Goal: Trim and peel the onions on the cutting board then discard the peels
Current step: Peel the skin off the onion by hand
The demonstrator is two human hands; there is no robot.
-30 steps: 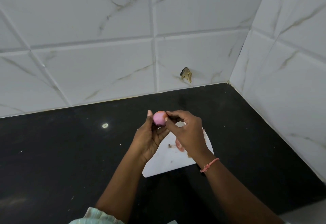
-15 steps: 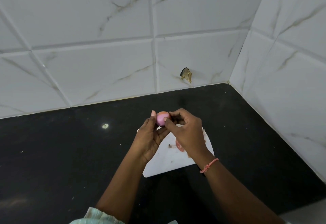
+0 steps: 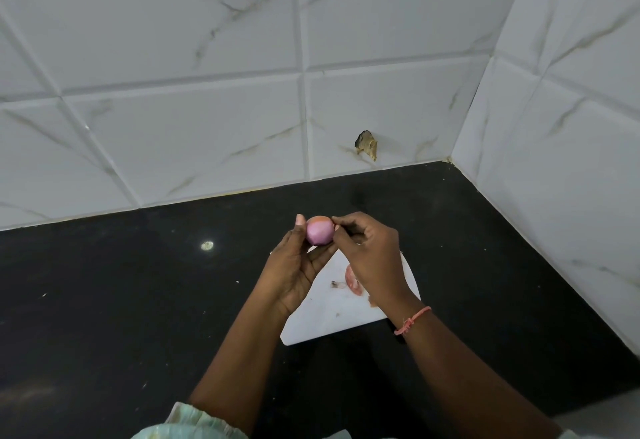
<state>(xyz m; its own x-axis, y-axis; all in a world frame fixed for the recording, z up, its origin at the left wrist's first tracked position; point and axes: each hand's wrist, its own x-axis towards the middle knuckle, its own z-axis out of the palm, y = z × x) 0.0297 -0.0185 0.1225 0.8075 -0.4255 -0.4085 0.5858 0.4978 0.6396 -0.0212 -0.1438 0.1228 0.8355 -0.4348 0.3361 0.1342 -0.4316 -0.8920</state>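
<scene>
A: Where is the onion [image 3: 320,230] from where you sit?

B: I see it raised above the far edge of the white cutting board [image 3: 332,314], between both hands. The left hand [image 3: 294,267] cups it from below and the side, its thumb upright against the onion's left flank and its fingers [image 3: 320,253] curled under it. The right hand [image 3: 372,255] comes in from the right, its fingertips [image 3: 337,223] pinched at the onion's upper right edge, where a patch of orange-brown skin sits on the pink flesh.

A: So neither hand is slack?

B: Neither. The left grips the onion; the right pinches at that skin edge.

A: And the board?

B: It lies flat on the black bench [image 3: 138,300], partly hidden by the right hand. I see a pink peel piece [image 3: 353,283] and a small dark scrap [image 3: 336,284] on it, just beside the right wrist, which wears a coral thread bracelet [image 3: 412,321].

A: The room?

B: White marbled wall tiles [image 3: 207,58] meet in a corner at the right, and one tile near the bench has a chipped hole [image 3: 366,143].
</scene>
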